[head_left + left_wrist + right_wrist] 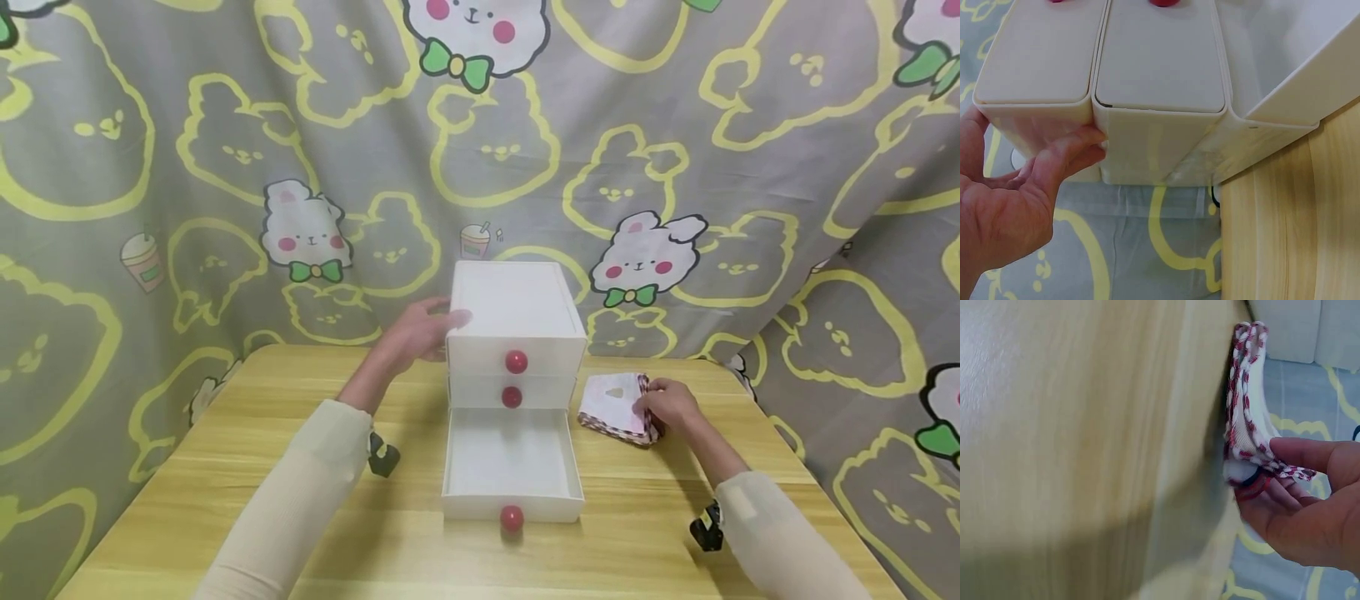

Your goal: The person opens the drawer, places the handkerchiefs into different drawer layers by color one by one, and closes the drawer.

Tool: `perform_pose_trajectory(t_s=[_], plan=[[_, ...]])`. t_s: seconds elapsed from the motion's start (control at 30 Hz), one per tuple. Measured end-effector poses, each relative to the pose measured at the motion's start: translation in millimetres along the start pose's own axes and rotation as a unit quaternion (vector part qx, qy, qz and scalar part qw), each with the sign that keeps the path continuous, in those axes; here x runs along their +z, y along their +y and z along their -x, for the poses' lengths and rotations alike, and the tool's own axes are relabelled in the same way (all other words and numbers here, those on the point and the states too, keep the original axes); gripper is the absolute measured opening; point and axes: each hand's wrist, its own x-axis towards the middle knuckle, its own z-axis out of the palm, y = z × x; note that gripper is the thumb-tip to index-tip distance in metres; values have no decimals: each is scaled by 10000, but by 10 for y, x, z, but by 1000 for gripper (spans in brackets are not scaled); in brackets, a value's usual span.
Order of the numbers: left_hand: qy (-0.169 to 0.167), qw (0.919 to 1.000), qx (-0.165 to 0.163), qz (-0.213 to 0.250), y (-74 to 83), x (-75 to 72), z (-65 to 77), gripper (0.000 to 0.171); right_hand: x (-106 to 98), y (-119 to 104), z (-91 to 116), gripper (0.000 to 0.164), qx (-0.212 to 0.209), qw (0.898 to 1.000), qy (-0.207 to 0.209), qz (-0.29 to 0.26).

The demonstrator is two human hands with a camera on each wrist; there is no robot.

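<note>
A white drawer unit (517, 300) with round red knobs stands in the middle of the table, its bottom drawer (512, 507) pulled out and bare inside. My left hand (423, 333) rests at the unit's upper left edge, thumb over the top. In the left wrist view, the fingers of this left hand (1029, 187) lie against the side wall by the upper drawers. To the right of the unit is a folded cloth (611, 404), pale with a red-and-white braided edge. My right hand (671, 404) pinches its right side, thumb above and fingers underneath.
The wooden table (315, 508) reaches back to a grey curtain (375, 158) printed with yellow outlines and white cartoon animals. Dark wrist devices hang below both sleeves, one by the left sleeve (288, 500) and one by the right sleeve (780, 533).
</note>
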Motion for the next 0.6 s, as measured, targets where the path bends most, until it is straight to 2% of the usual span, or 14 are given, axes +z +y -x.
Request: perform_pose_trajectory(t_s=[0.23, 0.6], plan=[[-13, 10000, 14, 21, -1, 2, -1, 85, -103, -176, 122, 62, -226, 9995, -145, 170], [1, 10000, 14, -2, 1, -2, 2, 84, -243, -376, 256, 57, -478, 9978, -335, -328]])
